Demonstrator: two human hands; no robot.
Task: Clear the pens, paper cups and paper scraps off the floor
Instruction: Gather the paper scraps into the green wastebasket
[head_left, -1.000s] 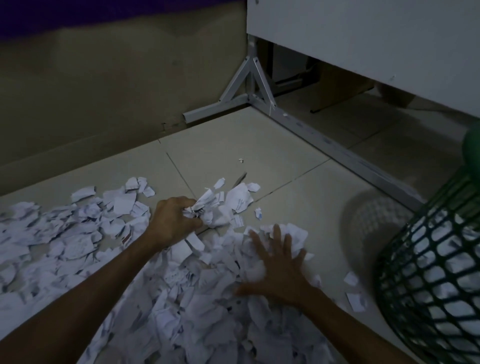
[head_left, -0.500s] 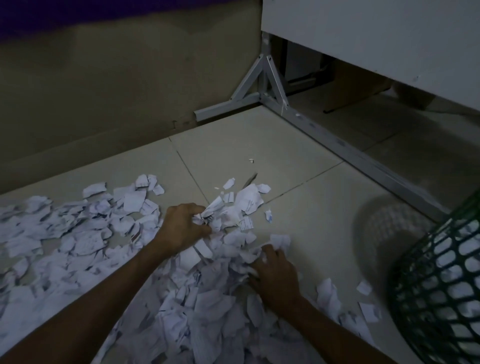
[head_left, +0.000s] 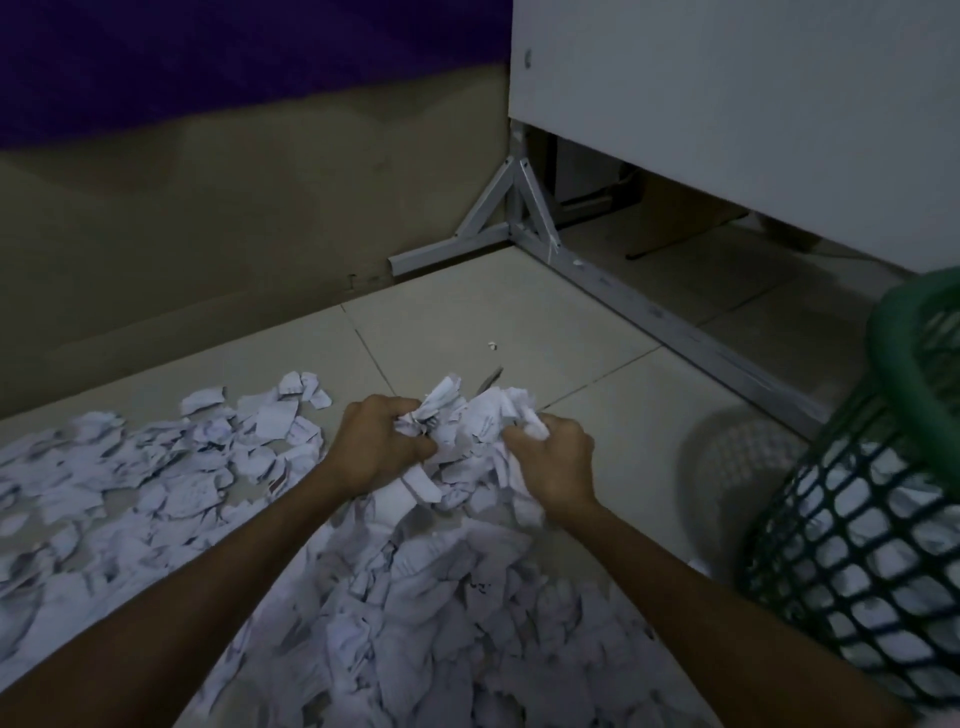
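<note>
White paper scraps (head_left: 156, 467) cover the tiled floor from the left edge to the bottom middle, piled thick between my forearms. My left hand (head_left: 376, 447) and my right hand (head_left: 556, 462) face each other with fingers curled, and together they grip a bunch of scraps (head_left: 467, 421) lifted a little above the pile. A green mesh basket (head_left: 872, 545) stands at the right, partly filled with white scraps. A dark thin object (head_left: 489, 378), perhaps a pen, lies on the floor just beyond the bunch. No paper cup is in view.
A white cabinet panel (head_left: 727, 104) on a grey metal frame (head_left: 649, 312) stands at the back right. A beige wall (head_left: 208, 234) runs along the back. One tiny scrap (head_left: 491, 345) lies alone on the bare tiles (head_left: 597, 415) between my hands and the frame.
My right hand went from lying flat on the pile to curling around scraps. Both hands came together and lifted a bunch. The basket sits closer in view.
</note>
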